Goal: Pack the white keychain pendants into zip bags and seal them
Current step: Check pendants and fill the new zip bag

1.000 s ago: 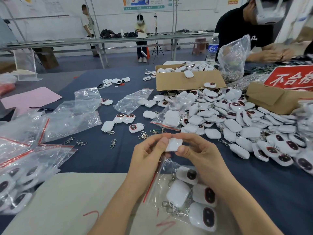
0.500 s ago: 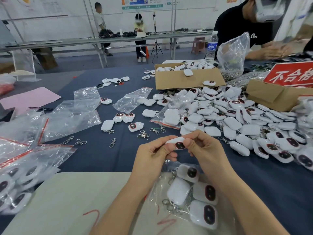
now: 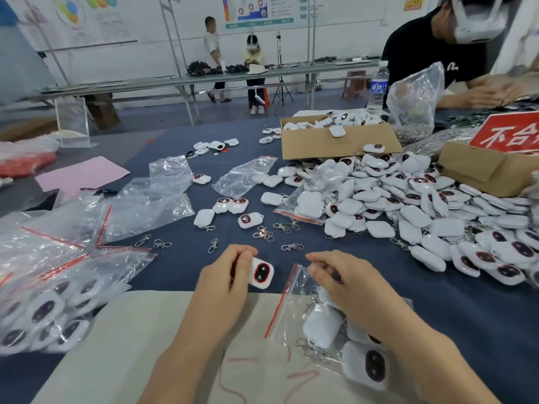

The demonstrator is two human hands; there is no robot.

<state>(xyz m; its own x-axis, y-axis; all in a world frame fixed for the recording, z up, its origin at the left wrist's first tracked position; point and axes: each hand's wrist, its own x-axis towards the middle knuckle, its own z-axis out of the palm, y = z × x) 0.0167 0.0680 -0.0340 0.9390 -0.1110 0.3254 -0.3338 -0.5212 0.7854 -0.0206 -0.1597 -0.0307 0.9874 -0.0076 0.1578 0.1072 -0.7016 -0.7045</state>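
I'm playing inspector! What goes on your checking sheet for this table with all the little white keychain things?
Surface: dark blue cloth, with a pale mat at the near edge.
Job's things: one white pendant held up; zip bag on the mat with several pendants inside, mouth looks open.
Clutter: loose pendant pile, empty bags, filled bags, metal clasps, cardboard box.
Hands: left hand grips the pendant; right hand pinches the bag's mouth.
Cables: nothing seen.
Surroundings: another worker across the table; long bench behind.
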